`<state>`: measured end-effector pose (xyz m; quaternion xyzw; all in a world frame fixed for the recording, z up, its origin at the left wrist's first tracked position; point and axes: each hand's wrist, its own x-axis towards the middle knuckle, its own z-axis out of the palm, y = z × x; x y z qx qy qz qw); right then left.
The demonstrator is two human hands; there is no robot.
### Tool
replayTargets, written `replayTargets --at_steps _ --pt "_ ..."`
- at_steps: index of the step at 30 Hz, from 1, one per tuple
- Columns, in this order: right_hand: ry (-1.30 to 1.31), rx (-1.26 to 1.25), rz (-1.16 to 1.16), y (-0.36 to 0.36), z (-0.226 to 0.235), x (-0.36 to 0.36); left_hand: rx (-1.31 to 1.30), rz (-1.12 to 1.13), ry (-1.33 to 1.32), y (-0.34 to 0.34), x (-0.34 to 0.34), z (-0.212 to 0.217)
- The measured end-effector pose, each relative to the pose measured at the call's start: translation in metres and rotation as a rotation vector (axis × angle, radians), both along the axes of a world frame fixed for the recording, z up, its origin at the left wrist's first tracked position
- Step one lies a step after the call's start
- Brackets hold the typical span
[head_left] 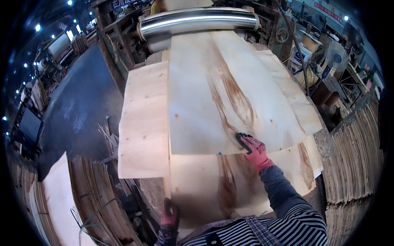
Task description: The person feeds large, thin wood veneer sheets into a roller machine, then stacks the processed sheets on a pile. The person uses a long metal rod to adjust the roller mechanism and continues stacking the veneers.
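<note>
A wide, pale wood veneer sheet point(193, 94) with brown streaks stretches from the steel roller toward me. On top of it, just inside its near edge, lies my right hand point(255, 151), in a pink glove with dark fingertips. Its fingers reach forward over the surface; none closes on the sheet that I can see. Beneath that edge shows another streaked veneer sheet point(197, 180). My left hand point(169, 214), gloved and blurred, is low beside the lower sheet's left edge. Whether it touches that edge, or holds anything, is not visible.
The shiny roller point(201, 22) spans the far end of the table, within a machine frame. A paler veneer sheet point(143, 119) lies along the left. Veneer stacks rise at the right point(349, 151) and lower left point(96, 197). A fan point(336, 57) stands far right.
</note>
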<state>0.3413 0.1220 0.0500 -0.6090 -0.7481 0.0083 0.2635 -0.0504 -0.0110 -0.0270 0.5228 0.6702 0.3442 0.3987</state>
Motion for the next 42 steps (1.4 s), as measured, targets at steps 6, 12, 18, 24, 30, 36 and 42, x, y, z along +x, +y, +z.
replayTargets --at_steps 6,12,18,24,30,36,42 --pt "0.06 0.06 -0.139 0.126 -0.01 0.015 0.049 0.048 -0.291 0.003 0.004 0.049" --pt "0.034 -0.039 -0.06 0.088 0.046 -0.062 0.19 -0.541 0.083 0.033 -0.031 0.023" --pt "0.25 -0.332 0.103 -0.077 0.017 -0.057 -0.133 -0.315 -0.579 0.021 0.011 0.052" --pt "0.146 -0.313 0.05 -0.194 0.02 -0.052 -0.256 -0.337 -0.95 0.012 0.039 0.063" --pt "-0.078 -0.4 0.052 -0.244 -0.003 -0.076 0.212 -0.473 -0.208 0.028 0.053 0.021" --pt "0.103 -0.081 -0.054 -0.233 -0.004 -0.062 0.301 -0.501 -0.389 0.031 0.075 0.04" --pt "0.148 0.054 -0.152 -0.154 0.073 -0.054 -0.068 -0.41 -0.235 0.027 0.046 0.02"
